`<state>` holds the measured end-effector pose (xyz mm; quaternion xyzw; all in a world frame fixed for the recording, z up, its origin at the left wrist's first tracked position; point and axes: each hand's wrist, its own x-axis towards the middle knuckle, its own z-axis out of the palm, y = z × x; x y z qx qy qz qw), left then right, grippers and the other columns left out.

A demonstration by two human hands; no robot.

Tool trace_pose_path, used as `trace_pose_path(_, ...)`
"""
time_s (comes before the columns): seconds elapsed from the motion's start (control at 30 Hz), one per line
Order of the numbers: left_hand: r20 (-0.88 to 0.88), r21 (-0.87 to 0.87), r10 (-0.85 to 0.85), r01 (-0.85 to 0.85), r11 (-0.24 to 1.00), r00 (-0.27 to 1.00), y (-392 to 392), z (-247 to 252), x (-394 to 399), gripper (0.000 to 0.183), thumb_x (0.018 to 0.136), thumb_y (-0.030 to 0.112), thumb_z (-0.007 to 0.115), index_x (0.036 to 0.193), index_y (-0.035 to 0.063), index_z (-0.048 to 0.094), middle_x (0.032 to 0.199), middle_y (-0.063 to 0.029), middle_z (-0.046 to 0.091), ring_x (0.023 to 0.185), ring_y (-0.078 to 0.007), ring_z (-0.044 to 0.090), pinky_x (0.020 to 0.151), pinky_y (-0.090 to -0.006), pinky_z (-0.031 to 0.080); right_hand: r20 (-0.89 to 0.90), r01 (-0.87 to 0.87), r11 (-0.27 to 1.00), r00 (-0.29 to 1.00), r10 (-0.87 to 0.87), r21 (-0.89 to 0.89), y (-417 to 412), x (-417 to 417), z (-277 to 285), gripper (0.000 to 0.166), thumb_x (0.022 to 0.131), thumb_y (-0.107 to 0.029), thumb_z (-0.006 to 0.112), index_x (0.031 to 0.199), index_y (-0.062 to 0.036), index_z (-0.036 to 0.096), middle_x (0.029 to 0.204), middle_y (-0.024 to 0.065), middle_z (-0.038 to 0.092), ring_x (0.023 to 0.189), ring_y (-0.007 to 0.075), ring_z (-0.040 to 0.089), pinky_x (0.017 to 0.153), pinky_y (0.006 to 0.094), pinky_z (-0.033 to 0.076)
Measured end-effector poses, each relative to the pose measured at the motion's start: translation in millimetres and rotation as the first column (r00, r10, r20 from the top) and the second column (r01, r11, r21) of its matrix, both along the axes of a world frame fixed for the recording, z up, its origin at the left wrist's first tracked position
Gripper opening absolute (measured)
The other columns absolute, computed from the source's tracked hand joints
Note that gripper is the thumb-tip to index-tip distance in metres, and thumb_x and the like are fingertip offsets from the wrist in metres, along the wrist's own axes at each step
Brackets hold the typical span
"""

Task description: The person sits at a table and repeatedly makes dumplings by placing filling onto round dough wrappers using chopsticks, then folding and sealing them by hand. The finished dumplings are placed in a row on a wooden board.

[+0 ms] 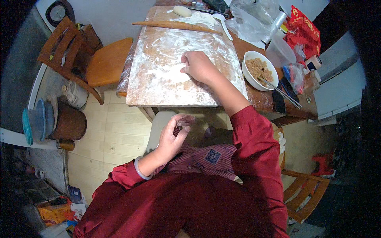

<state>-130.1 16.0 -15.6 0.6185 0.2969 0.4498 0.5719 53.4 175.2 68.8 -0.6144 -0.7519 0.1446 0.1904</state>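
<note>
A wooden board (143, 86), heavily dusted with white flour (163, 71), lies before me. Over its middle, my right hand (200, 67) is bent down with thumb and forefinger curled above the flour. Whether it pinches anything is hidden. A pale round patch under the fingertips may be flour or flat dough. My left hand (175, 135), floury at the fingers, hovers in front of the board's near edge, curled with a gap between thumb and fingers and nothing in it. Across the far part of the board rests a tapered wooden rolling pin (178, 25); behind it sits a dough lump (182, 11).
A white plastic spoon (223, 25) lies at the board's far right. Beside the board stands a white bowl (247, 71) of minced filling (259, 69) with metal chopsticks (282, 93). Plastic bags (253, 17) and a clear container (279, 52) crowd the right; a wooden chair (110, 62) stands left.
</note>
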Motion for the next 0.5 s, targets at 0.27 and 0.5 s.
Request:
trace_pose_path(0.27,0.286,-0.150,-0.017,0.062,0.987,0.958,15,5,7,0.030,0.096,-0.005,0.045,0.125,-0.0003,0.044,0.119,-0.0119,0.058,0.113,-0.0184,0.057,0.100,-0.0311,0.044,-0.142,0.098,0.995,0.985,-0.096,0.009,4,7,-17,0.024,0.070,-0.021,0.079,0.082,-0.0030,0.068,0.085,0.0182,0.069,0.086,0.0337,0.066,0.079,0.0404,0.050)
trace_pose_path(0.5,0.314,-0.144,-0.019,0.068,0.987,0.949,23,21,20,0.026,0.097,-0.002,0.045,0.123,-0.0014,0.044,0.115,-0.0133,0.060,0.106,-0.0175,0.058,0.097,-0.0316,0.045,-0.144,0.059,0.996,0.988,-0.049,0.064,-3,1,-14,0.020,0.073,-0.015,0.076,0.078,-0.0005,0.063,0.069,0.0103,0.063,0.066,0.0193,0.063,0.064,0.0325,0.049)
